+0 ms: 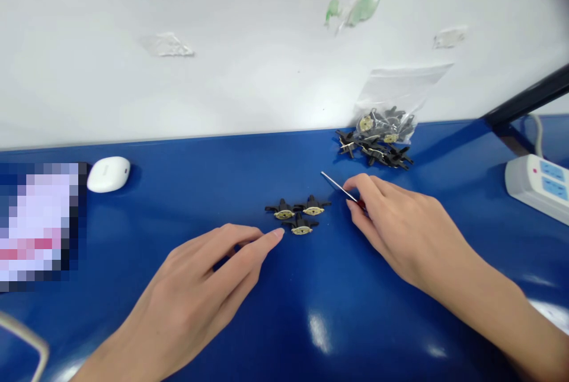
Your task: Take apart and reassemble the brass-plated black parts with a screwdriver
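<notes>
Three small black plastic parts with pale yellow round faces sit in a tight cluster on the blue table: a left one [283, 210], a right one [313, 207] and a nearer one [301, 226]. My left hand [195, 287] rests low over the table with its fingers stretched, a fingertip beside the nearer part. Whether it touches that part, I cannot tell. To the right of the cluster, my right hand [395, 222] is closed on a screwdriver [338, 186]. Its thin metal shaft points up and left, and most of its red handle is hidden by the fingers.
More black parts [376, 152] lie piled at the back right, against a clear plastic bag [400, 94] holding similar ones. A white earbud case [109, 174] and a blurred-out screen [40, 222] are on the left. A power strip [540, 183] stands far right. The white wall closes off the back.
</notes>
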Motion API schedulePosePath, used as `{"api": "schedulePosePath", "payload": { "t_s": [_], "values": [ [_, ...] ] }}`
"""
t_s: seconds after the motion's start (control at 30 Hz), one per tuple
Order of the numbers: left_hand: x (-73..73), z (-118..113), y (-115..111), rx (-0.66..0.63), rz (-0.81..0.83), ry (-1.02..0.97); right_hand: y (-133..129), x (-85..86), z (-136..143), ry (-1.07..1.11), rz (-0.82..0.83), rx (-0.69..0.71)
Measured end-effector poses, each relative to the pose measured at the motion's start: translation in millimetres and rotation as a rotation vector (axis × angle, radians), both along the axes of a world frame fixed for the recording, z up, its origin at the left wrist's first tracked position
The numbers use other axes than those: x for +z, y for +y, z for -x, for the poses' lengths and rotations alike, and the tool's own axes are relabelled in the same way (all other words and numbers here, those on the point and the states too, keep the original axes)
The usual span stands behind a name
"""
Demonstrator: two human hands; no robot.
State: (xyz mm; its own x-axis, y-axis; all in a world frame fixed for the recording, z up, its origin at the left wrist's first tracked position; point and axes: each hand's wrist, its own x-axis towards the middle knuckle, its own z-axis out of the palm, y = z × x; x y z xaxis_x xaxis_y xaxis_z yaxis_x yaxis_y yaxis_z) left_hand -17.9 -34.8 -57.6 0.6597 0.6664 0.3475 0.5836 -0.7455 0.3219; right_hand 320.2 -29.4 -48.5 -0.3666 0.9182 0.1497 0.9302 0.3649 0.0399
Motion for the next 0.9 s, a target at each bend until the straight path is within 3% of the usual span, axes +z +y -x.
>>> {"api": "schedulePosePath", "payload": {
  "t_s": [0.9],
  "values": [
    [1.7,-3.1,0.9,0.008,0.043,-0.002,-0.1,0.6,3.2,-0.019,-0.040,0.032]
  ]
}}
